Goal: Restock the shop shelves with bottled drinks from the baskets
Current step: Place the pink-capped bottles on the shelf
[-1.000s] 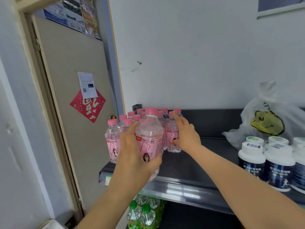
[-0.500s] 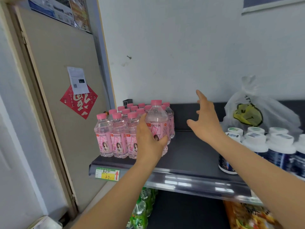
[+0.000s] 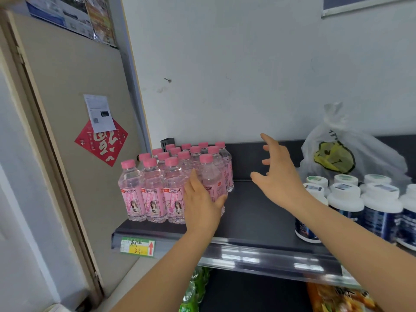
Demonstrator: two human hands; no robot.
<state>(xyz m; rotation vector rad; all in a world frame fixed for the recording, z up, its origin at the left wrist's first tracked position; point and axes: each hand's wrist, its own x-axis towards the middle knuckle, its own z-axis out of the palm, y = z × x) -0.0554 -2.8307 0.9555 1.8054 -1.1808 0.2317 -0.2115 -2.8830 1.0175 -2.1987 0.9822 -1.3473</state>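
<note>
Pink-capped bottle, left hand gripping, near shelf front edge.

The single head-worn camera is looking forward and slightly down from close by at the dark shelf, facing the white wall behind it; the door is filling the left, and both forearms are entering from the near edge.

White-capped jars fill the shelf at its right end, plastic bag behind; price tag at front-left corner.
</note>
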